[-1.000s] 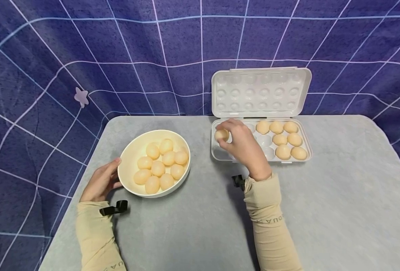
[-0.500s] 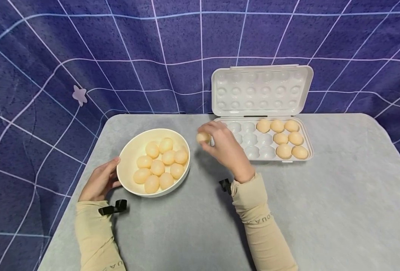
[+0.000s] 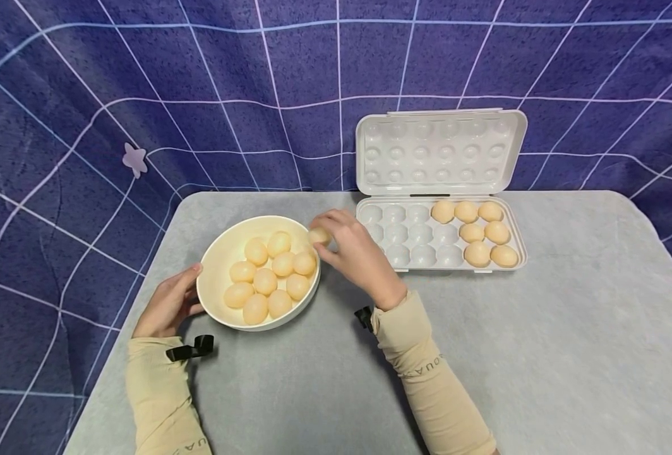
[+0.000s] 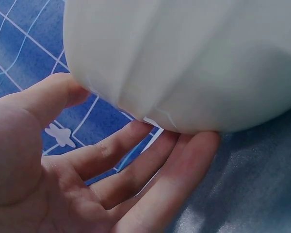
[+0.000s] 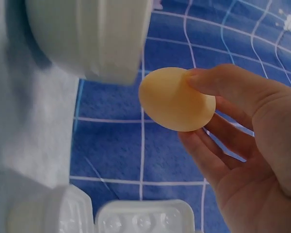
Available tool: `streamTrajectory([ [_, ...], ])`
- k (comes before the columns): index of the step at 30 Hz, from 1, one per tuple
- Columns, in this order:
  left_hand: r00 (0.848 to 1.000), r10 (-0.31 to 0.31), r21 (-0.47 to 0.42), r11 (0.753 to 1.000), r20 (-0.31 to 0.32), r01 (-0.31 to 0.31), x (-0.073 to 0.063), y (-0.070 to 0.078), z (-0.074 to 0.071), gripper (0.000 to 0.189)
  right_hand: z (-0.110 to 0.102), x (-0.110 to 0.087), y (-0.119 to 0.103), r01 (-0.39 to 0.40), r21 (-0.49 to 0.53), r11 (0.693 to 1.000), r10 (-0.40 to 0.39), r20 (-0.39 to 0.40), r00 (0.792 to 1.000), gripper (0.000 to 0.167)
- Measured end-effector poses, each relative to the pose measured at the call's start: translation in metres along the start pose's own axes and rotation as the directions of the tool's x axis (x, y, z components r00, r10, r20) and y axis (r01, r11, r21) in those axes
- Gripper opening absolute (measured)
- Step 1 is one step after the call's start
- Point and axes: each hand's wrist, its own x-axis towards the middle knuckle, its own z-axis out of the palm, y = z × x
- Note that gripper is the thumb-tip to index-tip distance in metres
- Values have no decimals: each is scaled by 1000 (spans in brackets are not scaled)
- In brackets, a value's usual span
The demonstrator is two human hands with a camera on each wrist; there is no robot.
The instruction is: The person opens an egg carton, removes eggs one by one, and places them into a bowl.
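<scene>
My right hand (image 3: 350, 249) pinches an egg (image 5: 177, 99) between thumb and fingertips. It holds this egg at the right rim of the cream bowl (image 3: 213, 265). Several pale eggs (image 3: 264, 282) lie inside that bowl. On its left side, my left hand (image 3: 168, 303) rests against the outer wall. In the left wrist view, the fingertips (image 4: 203, 145) touch the bowl from outside with the fingers loosely extended, and the thumb lies near the rim. To the right stands a white egg box (image 3: 395, 235), lid raised, with several eggs (image 3: 472, 232) in its right-hand cups.
The box's lid (image 3: 441, 155) stands upright at the back of the grey table (image 3: 313, 392). Behind the table hangs a blue curtain (image 3: 313, 69) with a white grid and a pale star (image 3: 134, 160) at its left. Several bare cups face the bowl.
My right hand has carried the egg leftward, from the leftmost cups of the box to the bowl's right rim. The left hand and bowl have stayed in place.
</scene>
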Motion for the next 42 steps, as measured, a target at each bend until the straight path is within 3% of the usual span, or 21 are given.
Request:
streamTrajectory([
  [7,1000,-11,-5,1000,-16,11,0,1,0,17,18,3,-4,18,13,1000,-18,8,1000,26],
  [22,1000,-2,-3,1000,-15,2,0,2,2,20,42,4,-5,30,-25,999,-27,100,995,31],
  [29,1000,-6,6,1000,-24,6,0,3,3,22,48,5,-7,24,-88,996,-11,148,989,37],
  [42,1000,0,2,1000,-17,0,-1,4,4,19,48,4,-6,49,-88,995,-38,129,991,30],
])
